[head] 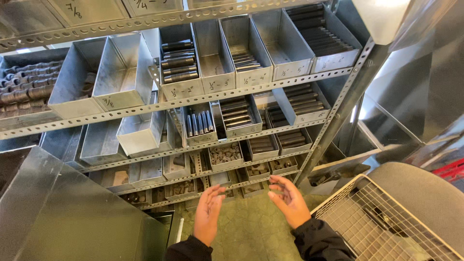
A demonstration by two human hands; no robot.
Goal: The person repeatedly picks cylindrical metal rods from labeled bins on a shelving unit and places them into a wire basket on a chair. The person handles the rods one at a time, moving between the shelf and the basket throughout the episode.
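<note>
My left hand (209,214) and my right hand (288,200) are raised side by side at the bottom middle, palms facing each other, fingers spread, nothing in either. Both wear dark sleeves. They hover in front of the lowest shelves of a metal rack (193,99) filled with grey sheet-metal bins. Nearest above the hands sit small bins of dark fittings (225,154). Higher bins hold black pipe lengths (180,61) and shiny threaded pipe pieces (200,123).
A wire-mesh cart basket (386,217) stands at the bottom right, with a grey rounded pad (425,188) beside it. A large sheet-metal box (72,212) fills the bottom left. Sheet-metal panels lean at the right. A greenish floor (251,227) lies below the hands.
</note>
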